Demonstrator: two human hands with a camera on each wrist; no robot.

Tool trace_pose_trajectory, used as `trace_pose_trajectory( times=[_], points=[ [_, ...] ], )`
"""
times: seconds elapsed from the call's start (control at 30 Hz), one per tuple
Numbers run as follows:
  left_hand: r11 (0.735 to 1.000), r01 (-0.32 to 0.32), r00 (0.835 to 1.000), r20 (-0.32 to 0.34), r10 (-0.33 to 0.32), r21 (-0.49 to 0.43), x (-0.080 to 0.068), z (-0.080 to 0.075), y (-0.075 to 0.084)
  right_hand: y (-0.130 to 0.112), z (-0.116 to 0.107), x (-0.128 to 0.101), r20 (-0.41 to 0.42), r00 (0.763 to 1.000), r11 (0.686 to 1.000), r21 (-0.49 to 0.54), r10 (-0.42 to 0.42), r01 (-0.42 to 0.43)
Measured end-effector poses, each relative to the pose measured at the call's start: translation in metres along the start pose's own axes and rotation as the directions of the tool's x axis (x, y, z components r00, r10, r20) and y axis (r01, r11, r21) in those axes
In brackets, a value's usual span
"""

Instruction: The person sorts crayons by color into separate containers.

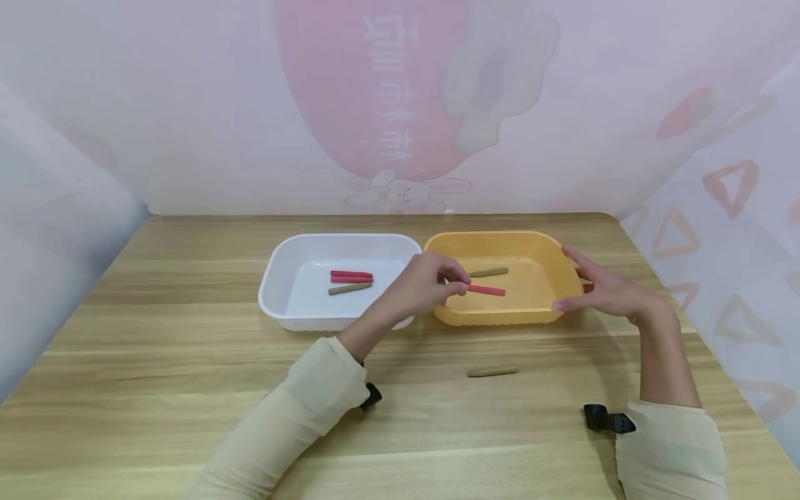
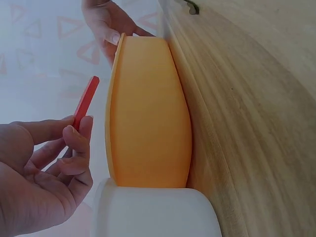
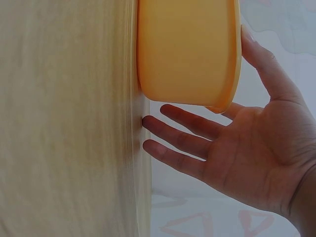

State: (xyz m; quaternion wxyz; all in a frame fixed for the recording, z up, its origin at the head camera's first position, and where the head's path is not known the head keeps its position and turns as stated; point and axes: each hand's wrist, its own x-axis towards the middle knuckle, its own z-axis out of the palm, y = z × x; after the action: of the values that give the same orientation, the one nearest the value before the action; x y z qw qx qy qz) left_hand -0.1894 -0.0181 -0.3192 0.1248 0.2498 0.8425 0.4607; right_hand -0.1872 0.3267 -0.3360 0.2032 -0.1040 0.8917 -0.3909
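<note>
sleeved forearms sit closest to the lens, both reaching forward over the worktop (image 1: 187, 292). left hand (image 1: 431, 281) hovers over the near-left corner of the orange tray (image 1: 565, 274), thumb and curled fingers (image 2: 79, 143) pinching one end of a red stick (image 1: 487, 290); the stick's long axis runs left to right, free end pointing rightward over the tray's inside. right hand (image 1: 603, 288) is spread, fingers straight, thumb on the tray's right rim and fingertips at its near-right corner, gripping nothing. an olive stick (image 1: 489, 272) lies inside the orange tray, behind the red one. white tray (image 1: 281, 271) touches the orange tray's left side. another olive stick (image 1: 492, 371) lies loose on the worktop, nearer.
</note>
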Motion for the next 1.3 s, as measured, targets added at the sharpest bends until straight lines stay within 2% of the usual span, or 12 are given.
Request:
trace_pose_trajectory(
  times=[0.4,0.67,0.87,1.1,1.3],
  points=[
    [0.992,0.022,0.997,-0.071,-0.031,-0.125,0.02,0.002,-0.006,-0.002,0.0,-0.001,0.001,1.0,1.0,-0.002,0.005,-0.005],
    [0.975,0.09,0.988,-0.103,-0.113,-0.201,0.034,0.008,-0.004,-0.001,0.0,0.0,0.0,1.0,1.0,0.005,0.001,-0.001],
    [0.963,0.144,0.979,-0.11,-0.172,-0.227,0.045,0.012,-0.004,0.0,-0.001,0.001,-0.003,1.0,1.0,0.004,0.002,-0.002],
    [0.957,0.164,0.975,-0.107,-0.194,-0.24,0.056,0.018,-0.007,0.001,0.0,0.001,-0.002,1.0,1.0,0.016,-0.003,0.003],
    [0.952,0.208,0.965,-0.111,-0.237,-0.223,0.063,0.022,-0.007,0.0,0.001,0.001,-0.003,1.0,1.0,0.008,0.012,-0.012]
  ],
)
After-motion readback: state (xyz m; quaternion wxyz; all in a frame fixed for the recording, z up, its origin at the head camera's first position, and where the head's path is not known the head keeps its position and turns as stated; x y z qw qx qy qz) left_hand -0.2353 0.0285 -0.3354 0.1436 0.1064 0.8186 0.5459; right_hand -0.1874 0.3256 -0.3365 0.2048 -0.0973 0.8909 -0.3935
